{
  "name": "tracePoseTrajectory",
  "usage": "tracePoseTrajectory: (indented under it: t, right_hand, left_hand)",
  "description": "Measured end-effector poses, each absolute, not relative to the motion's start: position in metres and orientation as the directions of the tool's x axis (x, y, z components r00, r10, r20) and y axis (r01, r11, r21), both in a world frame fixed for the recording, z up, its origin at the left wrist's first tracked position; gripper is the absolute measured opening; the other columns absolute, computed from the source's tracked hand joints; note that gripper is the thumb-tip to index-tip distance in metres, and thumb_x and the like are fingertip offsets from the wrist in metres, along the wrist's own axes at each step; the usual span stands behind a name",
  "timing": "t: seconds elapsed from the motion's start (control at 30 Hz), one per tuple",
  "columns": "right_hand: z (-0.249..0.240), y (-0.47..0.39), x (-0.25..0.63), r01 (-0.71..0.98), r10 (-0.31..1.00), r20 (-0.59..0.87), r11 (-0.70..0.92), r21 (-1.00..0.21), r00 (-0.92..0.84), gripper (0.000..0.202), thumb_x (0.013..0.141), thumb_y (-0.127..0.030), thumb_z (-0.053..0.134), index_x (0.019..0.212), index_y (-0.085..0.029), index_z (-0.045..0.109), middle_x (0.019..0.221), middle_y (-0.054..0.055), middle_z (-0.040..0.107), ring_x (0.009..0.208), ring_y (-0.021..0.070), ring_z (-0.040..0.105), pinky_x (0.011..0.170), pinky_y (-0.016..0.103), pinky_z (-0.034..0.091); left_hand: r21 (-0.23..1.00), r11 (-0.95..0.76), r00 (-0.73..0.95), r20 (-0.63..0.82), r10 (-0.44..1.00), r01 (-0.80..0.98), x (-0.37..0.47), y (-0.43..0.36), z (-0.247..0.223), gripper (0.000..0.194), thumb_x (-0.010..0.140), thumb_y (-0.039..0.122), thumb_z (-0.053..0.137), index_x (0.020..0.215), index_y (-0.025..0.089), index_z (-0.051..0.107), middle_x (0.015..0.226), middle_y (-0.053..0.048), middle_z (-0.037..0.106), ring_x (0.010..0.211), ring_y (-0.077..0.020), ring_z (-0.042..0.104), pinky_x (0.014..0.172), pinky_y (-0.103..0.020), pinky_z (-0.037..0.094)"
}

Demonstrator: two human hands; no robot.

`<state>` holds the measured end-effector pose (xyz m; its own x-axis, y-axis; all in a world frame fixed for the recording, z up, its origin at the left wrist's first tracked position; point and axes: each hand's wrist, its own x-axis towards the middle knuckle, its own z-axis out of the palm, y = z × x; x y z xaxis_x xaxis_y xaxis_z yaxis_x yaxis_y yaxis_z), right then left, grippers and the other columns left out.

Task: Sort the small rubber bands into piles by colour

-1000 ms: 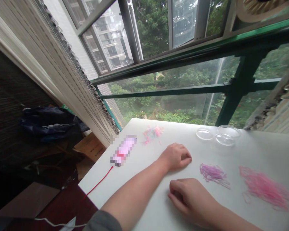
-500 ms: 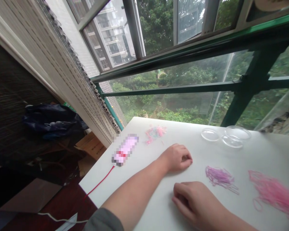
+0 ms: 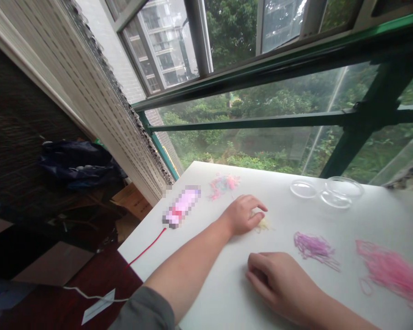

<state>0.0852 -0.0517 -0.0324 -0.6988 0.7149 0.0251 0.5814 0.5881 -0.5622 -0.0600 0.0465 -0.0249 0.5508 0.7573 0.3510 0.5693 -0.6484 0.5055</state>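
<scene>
My left hand (image 3: 245, 214) is open, its thumb and fingers apart, over a small pile of pale yellow rubber bands (image 3: 263, 224). Part of that pile is hidden beneath the fingers. Nearer to me, my right hand (image 3: 278, 279) rests on the white table (image 3: 213, 284) in a loose fist, with nothing seen sticking out of it. To its right lies a bunch of purple rubber bands (image 3: 315, 248). A larger heap of pink rubber bands (image 3: 395, 272) spreads farther right.
Several clear round dishes (image 3: 303, 189) stand at the back right. Small pink and bluish pieces (image 3: 223, 184) lie scattered at the back left. A blurred-out phone-like device (image 3: 182, 206) with a red cable (image 3: 146, 250) lies near the left edge. Windows and a green railing (image 3: 248, 123) border the table.
My left hand has opened from a curled shape and shifted slightly left, and the pale yellow bands now show beneath it. The right hand stays put. The view has shifted slightly.
</scene>
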Motion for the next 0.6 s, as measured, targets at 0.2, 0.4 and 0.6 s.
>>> tracePoseTrajectory:
  t: [0.2, 0.4, 0.6]
  right_hand:
    - [-0.032, -0.052, 0.086, 0.573, 0.707, 0.034, 0.600, -0.558, -0.706, 0.018, 0.083, -0.023, 0.041, 0.069, -0.019, 0.051, 0.061, 0.000, 0.056, 0.053, 0.0111, 0.044, 0.053, 0.025, 0.024]
    - [-0.033, -0.051, 0.086, 0.573, 0.704, 0.065, 0.625, -0.530, -0.707, 0.016, 0.082, -0.023, 0.043, 0.067, -0.019, 0.049, 0.062, -0.001, 0.056, 0.052, 0.0099, 0.042, 0.053, 0.024, 0.023]
    - [-0.035, -0.052, 0.085, 0.563, 0.712, 0.073, 0.610, -0.557, -0.699, 0.014, 0.082, -0.023, 0.043, 0.069, -0.020, 0.048, 0.063, -0.001, 0.057, 0.054, 0.0108, 0.045, 0.053, 0.024, 0.023]
  left_hand:
    - [0.416, -0.453, 0.462, 0.086, 0.883, 0.788, -0.083, 0.034, -0.003, 0.025, 0.075, 0.022, 0.052, 0.099, 0.020, 0.058, 0.085, -0.001, 0.065, 0.076, -0.0150, 0.059, 0.070, -0.025, 0.047]
    - [0.385, -0.361, 0.396, -0.011, 0.918, 0.849, -0.086, 0.029, -0.005, 0.027, 0.073, 0.022, 0.054, 0.099, 0.019, 0.061, 0.085, -0.003, 0.066, 0.075, -0.0155, 0.060, 0.067, -0.024, 0.047]
    - [0.451, -0.324, 0.379, -0.035, 0.925, 0.832, -0.077, 0.031, -0.009, 0.020, 0.074, 0.024, 0.053, 0.091, 0.018, 0.063, 0.081, -0.002, 0.067, 0.072, -0.0147, 0.060, 0.065, -0.022, 0.048]
